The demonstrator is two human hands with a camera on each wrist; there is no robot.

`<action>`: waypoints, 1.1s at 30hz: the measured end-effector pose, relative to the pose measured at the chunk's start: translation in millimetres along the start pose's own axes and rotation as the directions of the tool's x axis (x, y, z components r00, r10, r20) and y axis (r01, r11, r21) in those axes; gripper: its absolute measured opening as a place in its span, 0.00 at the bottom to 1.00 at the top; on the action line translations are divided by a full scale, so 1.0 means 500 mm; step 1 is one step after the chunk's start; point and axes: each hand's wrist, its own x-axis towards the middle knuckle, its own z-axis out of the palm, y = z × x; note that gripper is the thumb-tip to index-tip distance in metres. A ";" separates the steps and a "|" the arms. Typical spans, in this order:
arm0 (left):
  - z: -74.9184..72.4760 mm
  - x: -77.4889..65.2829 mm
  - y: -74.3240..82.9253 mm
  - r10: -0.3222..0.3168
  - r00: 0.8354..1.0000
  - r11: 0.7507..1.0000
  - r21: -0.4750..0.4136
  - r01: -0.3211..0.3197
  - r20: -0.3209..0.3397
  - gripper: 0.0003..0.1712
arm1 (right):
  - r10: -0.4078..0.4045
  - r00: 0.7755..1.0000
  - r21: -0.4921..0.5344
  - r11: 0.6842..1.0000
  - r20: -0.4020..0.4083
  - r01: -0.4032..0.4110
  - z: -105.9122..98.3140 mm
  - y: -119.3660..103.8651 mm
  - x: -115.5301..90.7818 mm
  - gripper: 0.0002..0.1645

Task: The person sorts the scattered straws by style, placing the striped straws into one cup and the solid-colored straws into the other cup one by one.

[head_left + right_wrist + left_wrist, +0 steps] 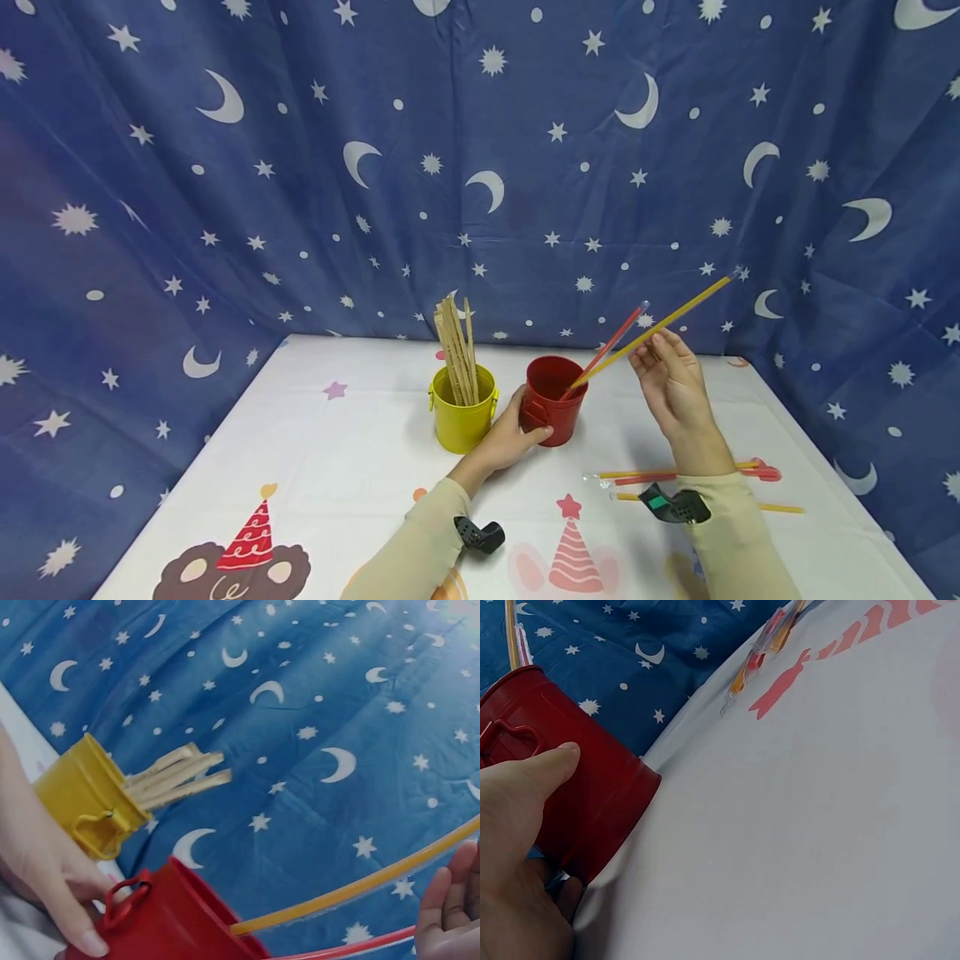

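My left hand (501, 442) grips a small red metal bucket (561, 421) upright on the table, thumb along its side by the handle lug, as the left wrist view also shows. My right hand (678, 387) is raised to the right of the bucket and pinches a long orange-yellow straw (686, 308) in a clear wrapper. The straw slants down to the left, its lower end at the bucket's mouth. A wrapped red straw (621, 333) leans inside the same bucket against its rim. In the right wrist view both straws meet the red bucket (161, 915).
Left of the red bucket stands a yellow bucket (459, 429) filled with several wooden sticks (456, 350). Several wrapped straws, among them a red straw (643, 479), lie on the table beneath my right forearm. A starry blue curtain (420, 208) surrounds the printed white tablecloth (322, 442).
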 end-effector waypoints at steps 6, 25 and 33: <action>-0.001 0.001 0.003 0.004 1.000 1.000 0.012 -0.004 -0.005 0.48 | 0.140 0.985 -0.111 0.982 -0.100 -0.150 -0.009 0.022 0.008 0.12; 0.002 0.002 -0.001 0.003 1.000 1.000 0.002 -0.003 0.004 0.49 | 0.368 0.899 -0.158 0.898 -0.240 -0.410 -0.062 0.069 0.020 0.12; 0.002 0.001 0.002 0.005 1.000 1.000 0.002 -0.005 0.007 0.49 | 0.399 0.871 -0.216 0.859 -0.286 -0.464 -0.067 0.081 0.022 0.12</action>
